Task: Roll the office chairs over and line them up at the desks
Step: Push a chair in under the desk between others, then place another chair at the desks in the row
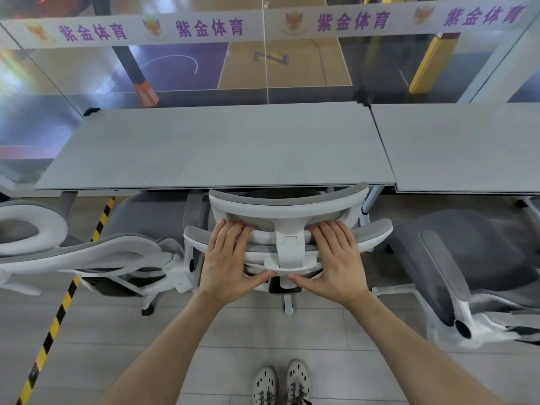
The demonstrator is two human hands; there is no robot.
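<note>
A white and grey mesh office chair stands in front of me with its seat tucked under the left grey desk. My left hand lies flat on the top of its backrest, left of the headrest post, fingers straight. My right hand lies flat on the backrest to the right of the post, thumb pointing inward. A second chair stands at the left, turned sideways. A third chair stands at the right, near the right desk.
A glass wall with a printed white band runs behind the desks, a sports court visible beyond it. Yellow and black tape runs diagonally over the grey floor at left. My shoes are at the bottom.
</note>
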